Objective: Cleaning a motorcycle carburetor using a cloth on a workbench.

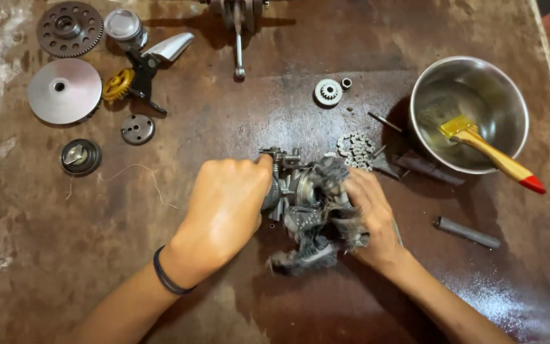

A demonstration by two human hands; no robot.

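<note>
My left hand (pixel 227 204) is closed around a grey metal engine part (pixel 291 181) with springs and rods, holding it at the middle of the brown worktable (pixel 97 267). My right hand (pixel 369 213) presses a dirty dark rag (pixel 316 232) against the right side of that part. The rag bunches below and around the part, hiding much of it. A black band circles my left wrist.
A steel bowl (pixel 510 95) with a yellow-bristled, wooden-handled brush (pixel 488 150) sits at the right. A chain (pixel 354 150), small gear (pixel 328 92), grey rod (pixel 466 232), and at the left a silver disc (pixel 65 90), toothed plate (pixel 69 28), piston (pixel 124 27), yellow gear (pixel 118 84) and round caps lie around.
</note>
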